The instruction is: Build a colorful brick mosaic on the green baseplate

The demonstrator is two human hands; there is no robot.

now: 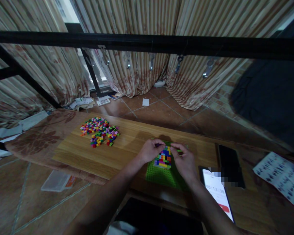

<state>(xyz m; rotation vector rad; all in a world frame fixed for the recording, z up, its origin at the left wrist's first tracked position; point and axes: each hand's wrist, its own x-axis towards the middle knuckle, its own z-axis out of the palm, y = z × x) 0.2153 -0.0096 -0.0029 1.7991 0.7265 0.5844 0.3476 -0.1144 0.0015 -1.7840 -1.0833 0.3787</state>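
The brick mosaic [163, 160], a small multicoloured slab of studded toy bricks, sits on the green studded baseplate [155, 175], between the two hands; it lies just nearer the wearer than the fingertips, which meet around its far end; the left hand [150, 151] comes in at the far left corner, the right hand [183, 159] at the far right, and neither looks clearly nearer than the other. The left thumb and forefinger are drawn close together, and I cannot tell whether a brick is pinched between them; the right thumb and forefinger also curl in close at the mosaic's edge, and their grip is likewise too small to read.

The mosaic's long axis appears to run from the wearer towards the striped curtains [142, 26], roughly in line with the baseplate; its far end, partly hidden by the fingers, points that way, while its near edge shows yellow bricks.

Well to the left, the loose brick pile [95, 125] spreads over the wooden tabletop [127, 143]; to the right, beside the right forearm, lies a lit phone [217, 192] showing a timer, with a dark flat device [230, 160] beyond it.
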